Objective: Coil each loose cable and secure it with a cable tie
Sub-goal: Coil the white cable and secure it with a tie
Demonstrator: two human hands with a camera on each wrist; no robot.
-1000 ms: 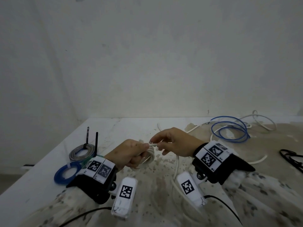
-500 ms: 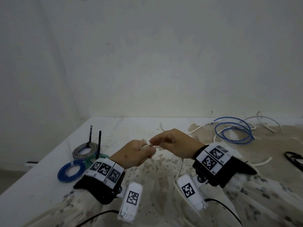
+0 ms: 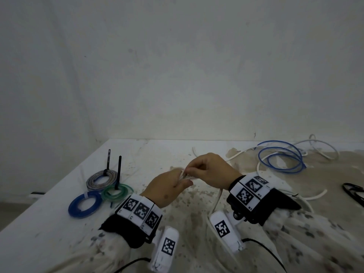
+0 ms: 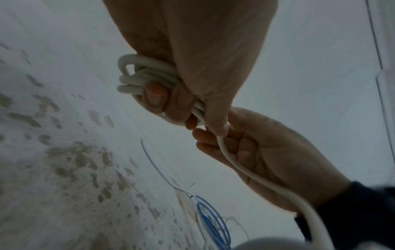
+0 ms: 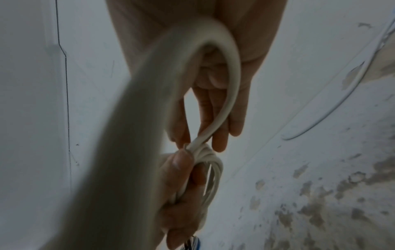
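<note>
My left hand [image 3: 169, 187] grips a small coil of white cable [image 4: 136, 79], its fingers curled round the loops above the table [image 3: 59, 223]. My right hand [image 3: 208, 170] meets it from the right and pinches the loose run of the same white cable [image 5: 230, 88] right at the coil [image 5: 210, 169]. The free cable [image 3: 215, 201] hangs down under my right wrist. In the head view the coil is mostly hidden by both hands.
Three tied coils lie at the left: grey [image 3: 101, 179], green [image 3: 116, 192] and blue [image 3: 84, 204], two with black tie tails standing up. A loose blue cable [image 3: 281, 156] and white cables [image 3: 323, 148] sprawl at the back right. A black cable [image 3: 354, 194] lies at the right edge.
Both hands have risen slightly and closed together. My right hand has brought the cable across onto the coil in my left hand.
</note>
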